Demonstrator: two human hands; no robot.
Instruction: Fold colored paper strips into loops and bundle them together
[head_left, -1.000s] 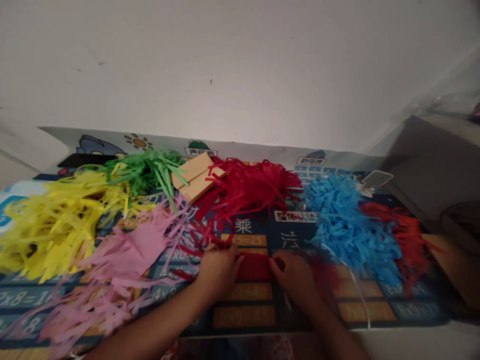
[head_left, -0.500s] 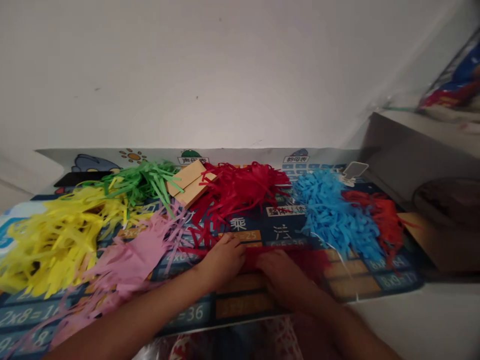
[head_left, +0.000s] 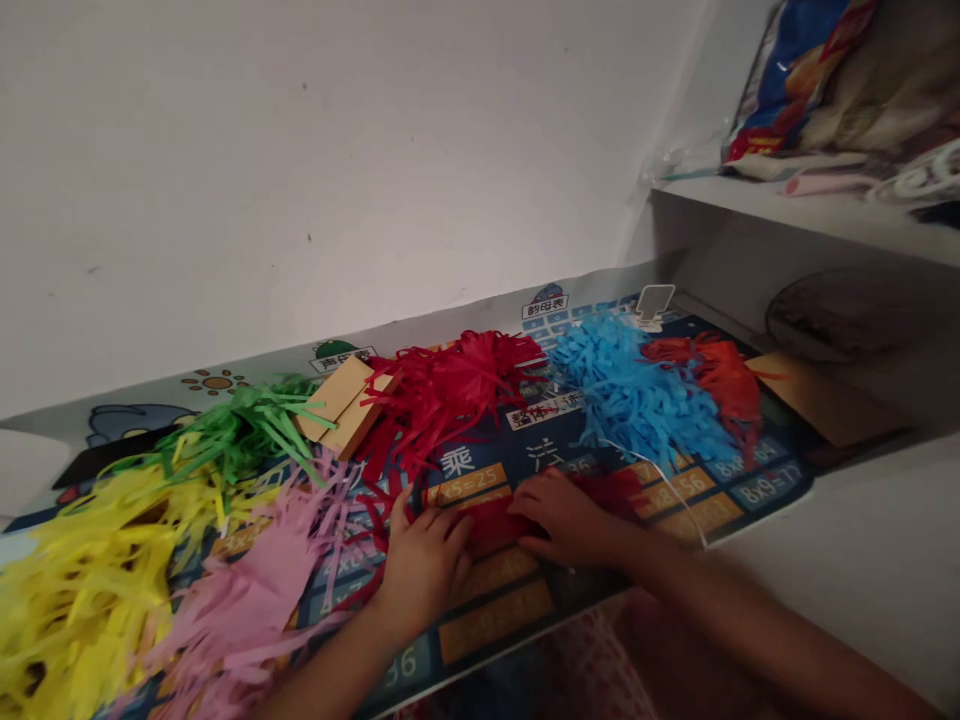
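A strip of red paper (head_left: 495,522) lies on the printed mat between my hands, its fringed end reaching out to the right. My left hand (head_left: 426,558) bends over the strip's left end, fingers curled and closed on it. My right hand (head_left: 564,518) rests on the strip further right, with its fingers curled round the paper. Just behind them is a bunch of red fringe (head_left: 465,385). Blue fringe (head_left: 645,395) spreads to the right of it, and pink fringe (head_left: 251,595) lies left of my left hand.
Yellow fringe (head_left: 97,570) and green fringe (head_left: 244,425) cover the left side. A tan folded card (head_left: 341,405) stands near the back, orange-red fringe (head_left: 724,375) at the right. A white shelf (head_left: 817,213) juts out above the right side.
The view has swung to the right, showing more of the shelf. My left hand now has its fingers more spread over the strip's left end; my right hand still touches the paper.
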